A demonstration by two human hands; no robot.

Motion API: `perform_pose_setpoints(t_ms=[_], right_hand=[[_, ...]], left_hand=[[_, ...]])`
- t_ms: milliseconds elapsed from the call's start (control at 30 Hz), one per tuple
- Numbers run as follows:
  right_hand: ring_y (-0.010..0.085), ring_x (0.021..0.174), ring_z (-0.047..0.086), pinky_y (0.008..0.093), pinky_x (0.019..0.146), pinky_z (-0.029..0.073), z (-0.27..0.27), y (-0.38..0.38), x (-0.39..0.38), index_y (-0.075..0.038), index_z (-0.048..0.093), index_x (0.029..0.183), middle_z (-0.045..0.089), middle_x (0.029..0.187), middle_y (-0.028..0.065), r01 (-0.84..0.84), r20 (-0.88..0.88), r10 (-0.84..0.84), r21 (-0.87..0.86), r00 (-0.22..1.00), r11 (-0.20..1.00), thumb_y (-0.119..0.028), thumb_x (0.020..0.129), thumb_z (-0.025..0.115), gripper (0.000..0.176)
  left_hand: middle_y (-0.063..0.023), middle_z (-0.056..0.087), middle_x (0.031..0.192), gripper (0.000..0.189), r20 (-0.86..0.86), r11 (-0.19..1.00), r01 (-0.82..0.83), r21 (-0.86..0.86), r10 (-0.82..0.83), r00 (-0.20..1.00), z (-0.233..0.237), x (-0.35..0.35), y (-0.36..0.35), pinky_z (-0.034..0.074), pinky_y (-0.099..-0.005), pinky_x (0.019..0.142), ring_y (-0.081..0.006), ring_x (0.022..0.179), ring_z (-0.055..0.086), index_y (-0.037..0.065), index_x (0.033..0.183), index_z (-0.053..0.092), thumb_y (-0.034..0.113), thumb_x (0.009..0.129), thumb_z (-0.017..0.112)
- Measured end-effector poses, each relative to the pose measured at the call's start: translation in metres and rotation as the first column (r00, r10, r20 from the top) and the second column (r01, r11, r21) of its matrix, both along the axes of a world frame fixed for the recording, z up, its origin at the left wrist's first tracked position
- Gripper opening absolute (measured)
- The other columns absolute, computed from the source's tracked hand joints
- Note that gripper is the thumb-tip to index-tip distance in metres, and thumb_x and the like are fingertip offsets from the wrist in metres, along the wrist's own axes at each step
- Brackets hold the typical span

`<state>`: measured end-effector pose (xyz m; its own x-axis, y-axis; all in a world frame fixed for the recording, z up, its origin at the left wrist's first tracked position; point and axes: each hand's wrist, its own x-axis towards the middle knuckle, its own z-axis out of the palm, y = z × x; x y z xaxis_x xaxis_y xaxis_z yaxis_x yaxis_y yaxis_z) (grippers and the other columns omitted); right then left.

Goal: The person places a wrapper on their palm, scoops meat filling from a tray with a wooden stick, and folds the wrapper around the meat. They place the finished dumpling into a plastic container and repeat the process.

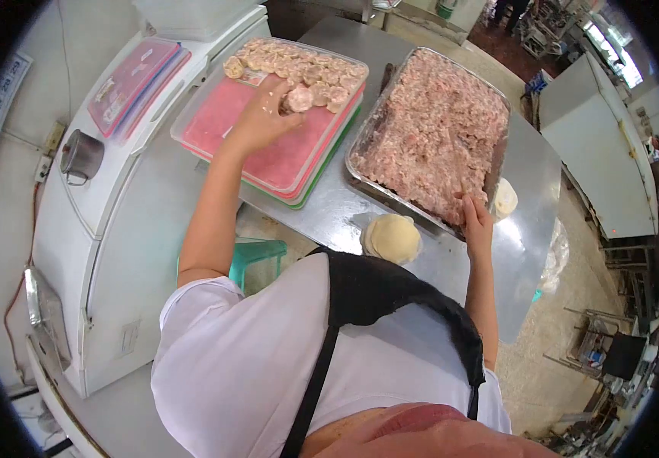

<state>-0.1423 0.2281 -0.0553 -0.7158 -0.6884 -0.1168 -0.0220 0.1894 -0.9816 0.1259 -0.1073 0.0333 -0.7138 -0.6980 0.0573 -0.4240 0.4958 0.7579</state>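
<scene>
A dumpling (299,98) with pinkish filling is held in the curled fingers of my left hand (264,114), over the clear tray (184,130) on stacked pink and green lids. Rows of similar dumplings (310,65) fill the tray's far part. At the near right corner of a metal pan (406,204) full of ground meat (440,130), my right hand (476,217) has its fingers closed around a thin stick or spatula that rests in the meat. A stack of round wrappers (392,237) lies on the table in front of me.
A white round item (505,198) sits right of the pan on the metal table (531,252). To the left, a white freezer (138,221) bears lids (135,84) and a metal cup (82,156). A green stool (257,256) stands below. Part of a person (510,14) shows at the back.
</scene>
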Motion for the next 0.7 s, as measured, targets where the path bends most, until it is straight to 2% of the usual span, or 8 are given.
perform_pose_setpoints(t_ms=[67,100,200,267,367,467,633,700], right_hand=[[0.0024,0.061,0.037,0.0192,0.053,0.03,-0.004,0.004,-0.004,-0.002,0.066,0.104,0.044,0.066,-0.0087,-0.001,-0.033,0.002,0.021,0.999,1.0,-0.024,0.097,0.052,0.027],[0.0026,0.061,0.038,0.0189,0.054,0.03,-0.006,0.004,-0.005,-0.002,0.066,0.104,0.045,0.067,-0.0085,-0.01,-0.032,0.01,0.0,0.999,1.0,-0.023,0.097,0.053,0.026],[0.0019,0.06,0.036,0.0182,0.053,0.029,-0.008,0.003,-0.006,-0.002,0.066,0.105,0.043,0.066,-0.0094,0.007,-0.053,-0.007,0.005,0.999,1.0,-0.022,0.097,0.053,0.026],[0.0017,0.06,0.036,0.0178,0.053,0.028,-0.013,0.003,-0.009,-0.002,0.066,0.106,0.043,0.066,-0.0097,0.025,-0.058,-0.026,-0.007,0.998,1.0,-0.022,0.097,0.052,0.026],[0.0017,0.062,0.038,0.0167,0.053,0.028,-0.012,0.005,-0.011,-0.001,0.066,0.107,0.046,0.069,-0.0086,0.032,-0.024,-0.033,-0.028,0.999,0.999,-0.022,0.097,0.053,0.027],[0.0022,0.066,0.043,0.0154,0.055,0.031,-0.013,0.007,-0.012,-0.001,0.065,0.107,0.052,0.073,-0.0057,0.015,0.008,-0.015,-0.031,1.0,0.999,-0.022,0.096,0.054,0.027],[0.0046,0.069,0.048,0.0172,0.059,0.037,-0.01,0.001,-0.006,0.0,0.065,0.108,0.056,0.078,-0.003,0.045,-0.023,-0.046,-0.054,0.999,0.998,-0.019,0.095,0.056,0.025],[0.0055,0.074,0.052,0.0215,0.066,0.044,-0.007,0.005,-0.012,-0.002,0.064,0.113,0.061,0.084,-0.0004,-0.022,-0.127,0.036,0.113,0.991,0.993,-0.017,0.094,0.057,0.025]], left_hand=[[-0.0205,0.061,0.11,0.058,-0.018,0.858,-0.053,-0.51,0.051,0.999,-0.025,0.003,-0.029,0.047,-0.0385,0.087,-0.0329,0.1,0.06,0.0,0.118,0.053,0.029,0.073,0.074],[-0.0205,0.061,0.11,0.058,-0.01,0.856,-0.05,-0.515,0.053,0.999,-0.023,-0.002,-0.037,0.047,-0.0385,0.087,-0.0329,0.1,0.06,0.0,0.118,0.053,0.029,0.073,0.074],[-0.0209,0.057,0.118,0.059,-0.062,0.961,-0.045,-0.272,0.029,0.998,-0.02,-0.016,-0.05,0.046,-0.0395,0.089,-0.0355,0.104,0.058,0.002,0.123,0.049,0.027,0.075,0.072],[-0.0204,0.053,0.127,0.069,0.159,0.969,-0.129,-0.213,0.165,0.973,-0.014,-0.03,-0.051,0.044,-0.0392,0.093,-0.0368,0.111,0.055,0.005,0.136,0.039,0.024,0.077,0.071],[-0.0215,0.053,0.127,0.082,0.086,0.951,0.021,-0.308,0.006,0.996,-0.014,-0.036,-0.038,0.044,-0.0406,0.095,-0.0388,0.112,0.053,0.009,0.145,0.025,0.022,0.078,0.071],[-0.0244,0.053,0.126,0.085,0.131,0.918,0.027,-0.397,0.027,0.991,-0.023,-0.042,-0.047,0.044,-0.0411,0.095,-0.0395,0.113,0.053,0.012,0.147,0.021,0.02,0.079,0.07],[-0.0259,0.054,0.122,0.08,0.178,0.889,0.1,-0.447,-0.021,0.984,-0.03,-0.05,-0.06,0.045,-0.0423,0.093,-0.04,0.111,0.054,0.009,0.145,0.025,0.014,0.078,0.068],[-0.0256,0.055,0.121,0.076,0.144,0.854,0.18,-0.488,-0.124,0.982,-0.037,-0.046,-0.06,0.045,-0.0423,0.093,-0.0399,0.111,0.054,0.007,0.144,0.028,0.011,0.078,0.067]])
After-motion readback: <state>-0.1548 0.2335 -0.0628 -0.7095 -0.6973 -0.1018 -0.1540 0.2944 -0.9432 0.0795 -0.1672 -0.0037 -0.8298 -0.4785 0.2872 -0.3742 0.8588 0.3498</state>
